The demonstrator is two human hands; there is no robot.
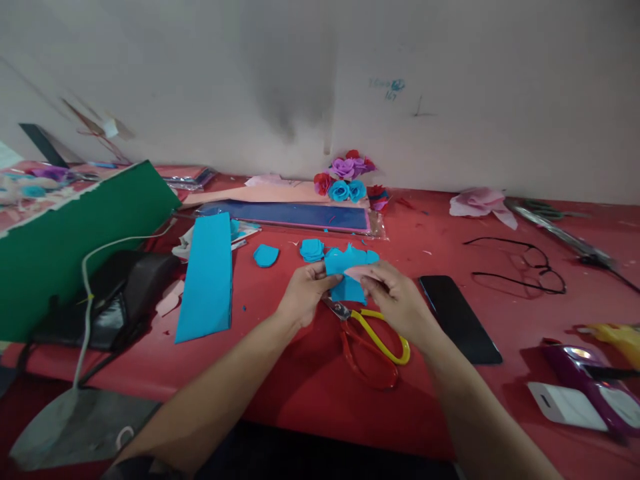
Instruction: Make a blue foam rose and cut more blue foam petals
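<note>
My left hand (306,293) pinches the left edge of a square of blue crepe paper (349,291), held above the red table. Between the thumb and fingers of my right hand (393,293) is a small pink paper piece (361,272), lying over the front of the blue square. Scissors (367,333) with one yellow and one red handle rest just below my hands, their blade tips partly hidden by my left hand. Behind the square sit cut blue paper petals (313,250), and another blue petal piece (266,255) lies to their left.
A folded blue paper strip (206,280) lies on the left, near a black bag (115,293) and a green board (90,247). Paper roses (345,175) stand by the wall. Right are a phone (459,319), eyeglasses (530,267) and a white adapter (567,405).
</note>
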